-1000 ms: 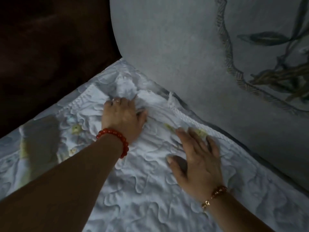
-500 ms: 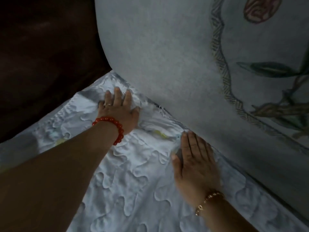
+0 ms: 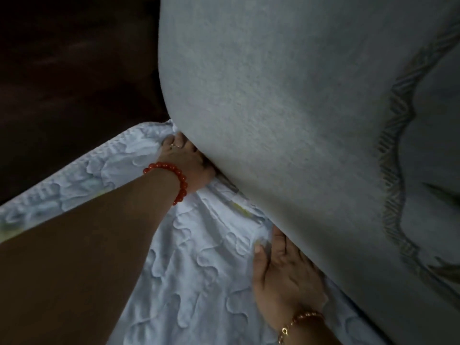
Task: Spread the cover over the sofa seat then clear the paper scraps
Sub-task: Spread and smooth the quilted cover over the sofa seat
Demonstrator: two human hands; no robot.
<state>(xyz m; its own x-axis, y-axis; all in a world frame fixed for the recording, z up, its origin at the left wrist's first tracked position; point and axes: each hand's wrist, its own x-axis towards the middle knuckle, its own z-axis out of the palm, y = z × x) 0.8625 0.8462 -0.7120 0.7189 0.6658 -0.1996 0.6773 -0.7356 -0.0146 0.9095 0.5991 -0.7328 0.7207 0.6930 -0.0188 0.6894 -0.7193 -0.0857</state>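
Tucking is the step in hand: both hands push the back edge of the white quilted cover (image 3: 189, 265) into the crease where the sofa seat meets the grey backrest cushion (image 3: 286, 120). The left hand (image 3: 185, 160), with a red bead bracelet (image 3: 174, 178) at the wrist and a ring on one finger, lies flat on the cloth near the seat's back corner, its fingertips gone under the cushion. The right hand (image 3: 281, 277), wearing a gold bracelet (image 3: 298, 322), presses palm-down further along the same crease, fingers together and thumb out to the side; it pinches nothing that I can see.

By my judgement the spreading is well along. The cover lies over all the seat in view, with its stitched border (image 3: 62, 180) running along the left edge beside the dark armrest (image 3: 62, 83), though the cloth is rumpled and bunched between the two hands and wants smoothing. The rest of the back edge looks yet to be tucked, and the clearing of paper scraps is not begun as far as this view shows.

No scraps are in sight. The front of the seat is cut off, the fingertips of both hands are hidden by the cushion, and the dim light blurs the yellowish marks along the crease.
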